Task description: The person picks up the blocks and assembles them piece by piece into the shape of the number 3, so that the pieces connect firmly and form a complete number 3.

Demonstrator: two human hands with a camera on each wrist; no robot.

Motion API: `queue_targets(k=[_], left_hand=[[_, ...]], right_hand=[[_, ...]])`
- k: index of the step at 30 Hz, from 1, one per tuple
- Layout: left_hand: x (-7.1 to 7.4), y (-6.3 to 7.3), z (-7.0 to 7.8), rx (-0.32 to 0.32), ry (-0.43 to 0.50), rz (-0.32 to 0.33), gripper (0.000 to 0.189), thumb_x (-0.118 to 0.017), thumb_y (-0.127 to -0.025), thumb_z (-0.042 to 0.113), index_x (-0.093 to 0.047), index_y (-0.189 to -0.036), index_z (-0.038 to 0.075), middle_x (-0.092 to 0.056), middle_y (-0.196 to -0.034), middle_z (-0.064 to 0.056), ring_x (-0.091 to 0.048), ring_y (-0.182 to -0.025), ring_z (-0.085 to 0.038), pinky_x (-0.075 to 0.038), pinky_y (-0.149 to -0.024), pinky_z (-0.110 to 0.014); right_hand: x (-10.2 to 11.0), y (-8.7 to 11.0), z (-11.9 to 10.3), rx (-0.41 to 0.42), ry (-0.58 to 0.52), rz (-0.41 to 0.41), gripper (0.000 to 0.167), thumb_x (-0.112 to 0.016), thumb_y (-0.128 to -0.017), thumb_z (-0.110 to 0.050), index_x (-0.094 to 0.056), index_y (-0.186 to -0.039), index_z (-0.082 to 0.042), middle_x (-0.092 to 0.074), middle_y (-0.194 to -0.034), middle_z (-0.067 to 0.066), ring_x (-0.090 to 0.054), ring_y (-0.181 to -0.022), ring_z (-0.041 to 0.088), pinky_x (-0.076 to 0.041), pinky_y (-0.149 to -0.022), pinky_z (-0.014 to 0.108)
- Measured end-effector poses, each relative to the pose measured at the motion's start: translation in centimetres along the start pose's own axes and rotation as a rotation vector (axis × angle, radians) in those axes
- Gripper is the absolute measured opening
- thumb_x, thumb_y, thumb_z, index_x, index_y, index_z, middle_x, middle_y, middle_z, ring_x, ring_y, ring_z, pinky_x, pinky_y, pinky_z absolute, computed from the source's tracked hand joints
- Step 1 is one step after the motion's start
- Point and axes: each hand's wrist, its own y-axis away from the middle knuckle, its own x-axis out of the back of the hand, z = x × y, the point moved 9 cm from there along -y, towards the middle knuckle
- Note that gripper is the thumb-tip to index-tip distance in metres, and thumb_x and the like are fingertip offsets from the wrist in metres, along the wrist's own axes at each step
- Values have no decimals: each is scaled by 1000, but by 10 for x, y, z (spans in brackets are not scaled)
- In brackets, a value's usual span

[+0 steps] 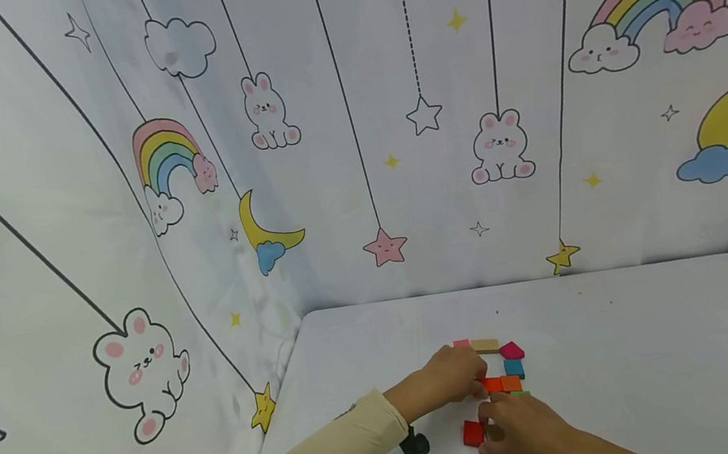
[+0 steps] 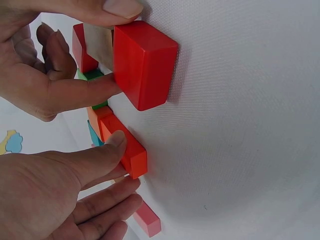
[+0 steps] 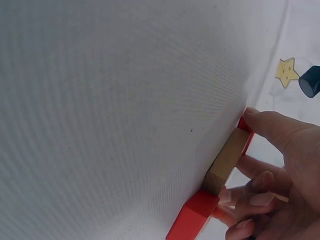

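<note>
With thumb and fingers my left hand [image 1: 447, 378] pinches an orange-red block [image 2: 127, 142], which lies against an orange block [image 1: 511, 383] in the row. My right hand [image 1: 528, 428] grips a red block [image 1: 472, 433] at the near end of the row, thumb on one side and a finger on the other, seen closely in the left wrist view. Beside that red block is a wooden-coloured block [image 3: 227, 160], partly under the right hand in the head view. A second red block [image 3: 192, 217] adjoins it in the right wrist view.
Beyond the hands lie a blue block [image 1: 514, 369], a crimson five-sided block [image 1: 512, 351], a tan block [image 1: 485, 346] and a pink block [image 1: 461, 343]. A green block [image 1: 520, 393] shows beside the right hand. A black device [image 1: 414, 445] is at the left sleeve. Printed cloth walls surround the white table [image 1: 643, 341].
</note>
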Motion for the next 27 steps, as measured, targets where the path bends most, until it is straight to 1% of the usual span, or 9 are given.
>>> queue_targets(k=[8,14,21,24,27], left_hand=[[1,1,2,-1,0,-5,14,-82,-94,32,-83,-106,26,-75,-88,13,-54,-72,-2,-44,-70,-18],[1,0,2,-2,13,-3,15,-83,-93,32,-84,-106,25,-76,-88,12,-54,-70,-2,-44,-69,-18],[-1,-1,0,-3,28,-5,15,-83,-93,33,-84,-105,24,-76,-87,12,-53,-70,-3,-44,-69,-18],[-3,-2,-3,7,38,-11,14,-83,-93,33,-83,-104,24,-75,-87,13,-53,-70,-3,-43,-69,-19],[-5,-2,-6,20,54,-17,14,-83,-93,34,-83,-104,24,-74,-86,13,-53,-70,-3,-43,-70,-20]], right_hand=[[0,2,1,11,4,10,35,-94,-76,-37,-73,-93,-14,-55,-79,-8,-47,-66,7,-50,-65,26],[0,2,3,-9,7,2,37,-95,-76,-37,-73,-95,-14,-54,-79,-7,-47,-66,8,-49,-65,26],[2,3,4,5,6,12,38,-94,-77,-40,-73,-95,-15,-53,-77,-10,-45,-64,7,-45,-61,25],[5,3,4,14,5,18,39,-93,-77,-44,-74,-96,-16,-56,-77,-13,-46,-63,6,-44,-60,25],[8,3,5,-3,-1,8,39,-93,-76,-45,-75,-96,-16,-64,-80,-15,-50,-62,5,-47,-62,28]])
